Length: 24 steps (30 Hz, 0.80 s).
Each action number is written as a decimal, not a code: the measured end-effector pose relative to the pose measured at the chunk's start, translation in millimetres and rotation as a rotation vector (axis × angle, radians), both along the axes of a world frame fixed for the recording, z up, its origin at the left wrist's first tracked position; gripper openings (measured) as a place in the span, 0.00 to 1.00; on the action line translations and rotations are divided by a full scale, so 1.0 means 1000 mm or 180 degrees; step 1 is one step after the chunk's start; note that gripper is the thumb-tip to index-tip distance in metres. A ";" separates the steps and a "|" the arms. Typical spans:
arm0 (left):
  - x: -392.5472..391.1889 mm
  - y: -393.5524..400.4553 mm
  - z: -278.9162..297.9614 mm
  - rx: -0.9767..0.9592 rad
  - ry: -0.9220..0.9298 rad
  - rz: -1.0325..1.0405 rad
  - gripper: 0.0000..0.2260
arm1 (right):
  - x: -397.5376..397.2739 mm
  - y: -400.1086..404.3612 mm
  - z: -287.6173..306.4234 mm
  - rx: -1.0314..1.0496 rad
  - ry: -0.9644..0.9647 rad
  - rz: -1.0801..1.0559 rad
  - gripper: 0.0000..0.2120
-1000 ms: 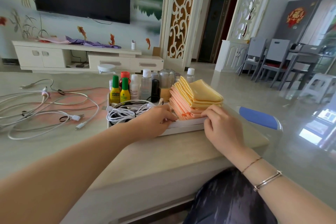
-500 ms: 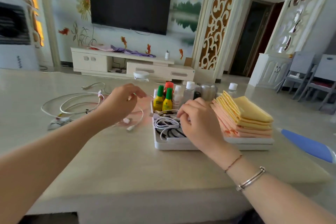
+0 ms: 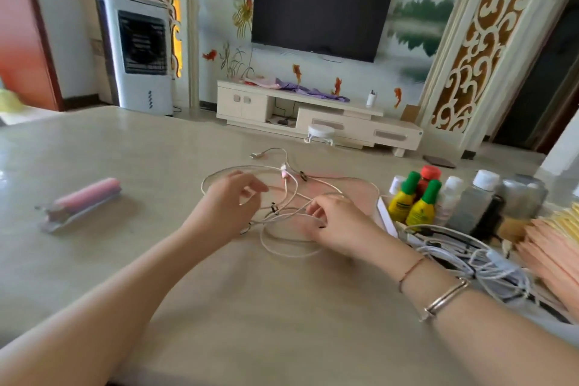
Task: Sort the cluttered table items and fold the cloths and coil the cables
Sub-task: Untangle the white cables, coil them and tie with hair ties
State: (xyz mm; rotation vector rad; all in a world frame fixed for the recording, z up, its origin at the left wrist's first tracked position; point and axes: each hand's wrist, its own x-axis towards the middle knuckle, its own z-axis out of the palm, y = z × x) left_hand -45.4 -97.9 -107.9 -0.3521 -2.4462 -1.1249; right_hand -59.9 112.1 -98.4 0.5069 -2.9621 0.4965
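A tangle of loose white cables (image 3: 289, 185) lies on the beige table (image 3: 250, 307), in the middle. My left hand (image 3: 227, 208) hovers over the left side of the tangle with its fingers apart, holding nothing that I can see. On the tangle's right side, my right hand (image 3: 340, 224) has its fingers curled onto a strand. To the right stands a white tray (image 3: 383, 216). It holds coiled white cables (image 3: 470, 257), several small bottles (image 3: 418, 200) and folded orange and yellow cloths (image 3: 554, 244).
A pink and grey object (image 3: 83, 202) lies on the table at the left. A small white round item (image 3: 319, 131) sits at the table's far edge. Beyond are a TV cabinet (image 3: 313, 116) and an air cooler (image 3: 141, 53).
Both hands have left the tray and moved left to the loose cables. The view has swung left, so the tray now sits at the right edge.
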 end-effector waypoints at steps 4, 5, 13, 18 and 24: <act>-0.008 0.011 0.008 -0.0255 -0.0145 -0.0085 0.09 | -0.010 -0.003 0.001 -0.0199 -0.0119 -0.0053 0.06; -0.009 0.010 0.007 -0.0393 -0.0270 -0.0082 0.11 | -0.010 -0.003 0.002 -0.0249 -0.0065 -0.0063 0.03; -0.001 -0.006 0.004 -0.0511 -0.0669 -0.0036 0.04 | 0.004 -0.016 0.004 -0.0959 0.0517 -0.0097 0.04; 0.003 -0.021 0.010 -0.0674 -0.0869 -0.0277 0.05 | 0.001 -0.024 0.016 -0.1017 0.0866 -0.0270 0.19; 0.001 -0.034 0.013 -0.0843 -0.0958 -0.0487 0.09 | -0.048 -0.036 0.021 -0.0259 0.0355 -0.0533 0.10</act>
